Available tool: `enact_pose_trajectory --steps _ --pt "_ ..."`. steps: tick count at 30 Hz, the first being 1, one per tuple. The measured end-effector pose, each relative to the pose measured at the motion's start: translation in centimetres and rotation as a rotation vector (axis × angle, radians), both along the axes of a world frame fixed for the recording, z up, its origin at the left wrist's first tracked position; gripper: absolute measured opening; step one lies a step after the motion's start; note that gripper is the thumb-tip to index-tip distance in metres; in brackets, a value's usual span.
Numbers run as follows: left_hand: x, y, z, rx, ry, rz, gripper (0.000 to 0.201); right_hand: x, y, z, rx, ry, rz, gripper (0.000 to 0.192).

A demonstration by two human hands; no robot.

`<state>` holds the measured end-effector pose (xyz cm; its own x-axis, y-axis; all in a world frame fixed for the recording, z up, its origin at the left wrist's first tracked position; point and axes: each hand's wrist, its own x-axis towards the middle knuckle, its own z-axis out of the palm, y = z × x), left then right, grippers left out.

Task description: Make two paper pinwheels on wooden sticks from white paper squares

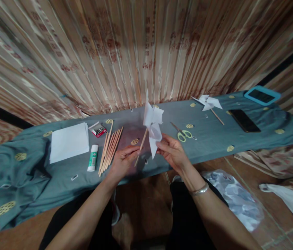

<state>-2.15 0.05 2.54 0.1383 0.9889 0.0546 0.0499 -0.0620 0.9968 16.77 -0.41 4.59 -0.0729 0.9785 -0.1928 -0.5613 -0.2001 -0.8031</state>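
A white paper pinwheel (152,122) on a wooden stick stands tilted above the grey-blue cloth (208,139). My left hand (123,160) pinches the stick near its lower part. My right hand (171,151) holds the lower paper blade by its edge with thumb and fingers. A bundle of loose wooden sticks (110,147) lies just left of my left hand. Next to the sticks lies a glue stick (93,158), and further left a stack of white paper (69,141).
Green-handled scissors (182,133) lie right of the pinwheel. A second finished pinwheel (208,103), a dark phone (243,120) and a blue-cased device (262,94) sit at the far right. A small red box (98,130) lies behind the sticks. Plastic bags (236,198) lie on the floor.
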Motion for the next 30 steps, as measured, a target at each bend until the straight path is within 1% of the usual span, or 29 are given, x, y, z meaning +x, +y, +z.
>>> enact_pose_trajectory --steps 4,6,8,10,14,16,17,18,21,22,23,25,30 --pt "0.1 0.0 0.5 -0.018 0.013 -0.01 0.021 -1.7 -1.3 0.2 -0.014 0.067 0.112 0.037" --pt "0.2 0.0 0.6 -0.038 0.018 0.013 0.023 -2.4 -2.0 0.3 -0.028 0.071 0.186 0.039" --pt "0.1 0.0 0.7 -0.052 0.018 0.043 0.025 -2.7 -2.6 0.3 -0.034 0.028 0.256 0.043" --pt "0.0 0.1 0.7 -0.052 0.015 0.059 0.027 -2.2 -2.7 0.2 -0.019 -0.055 0.265 0.043" --pt "-0.4 0.3 0.7 -0.058 0.001 0.076 0.027 0.7 -2.2 0.5 0.034 -0.256 0.161 0.029" --pt "-0.6 0.3 0.7 -0.066 -0.014 0.074 0.028 2.4 -1.7 0.8 0.049 -0.332 0.181 0.029" --pt "-0.6 0.3 0.7 -0.067 -0.021 0.067 0.028 3.1 -1.5 0.9 0.053 -0.348 0.139 0.029" --pt "-0.6 0.3 0.7 -0.069 -0.023 0.059 0.028 3.7 -1.2 0.9 0.058 -0.354 0.062 0.028" --pt "-0.4 0.1 0.8 -0.071 0.004 0.018 0.026 4.6 -0.5 0.8 0.093 -0.346 -0.23 0.027" --pt "-0.3 0.0 0.9 -0.072 0.016 -0.001 0.025 4.6 -0.2 0.6 0.112 -0.341 -0.295 0.029" --pt "-0.2 0.0 0.9 -0.071 0.023 -0.018 0.024 4.5 -0.1 0.5 0.131 -0.338 -0.33 0.032" --pt "-0.1 -0.1 0.8 -0.065 0.02 -0.045 0.022 4.2 0.2 0.3 0.155 -0.328 -0.327 0.037" --pt "0.2 -0.2 0.5 -0.056 0.009 -0.077 0.02 2.7 0.2 -0.1 0.122 -0.236 -0.205 0.039"
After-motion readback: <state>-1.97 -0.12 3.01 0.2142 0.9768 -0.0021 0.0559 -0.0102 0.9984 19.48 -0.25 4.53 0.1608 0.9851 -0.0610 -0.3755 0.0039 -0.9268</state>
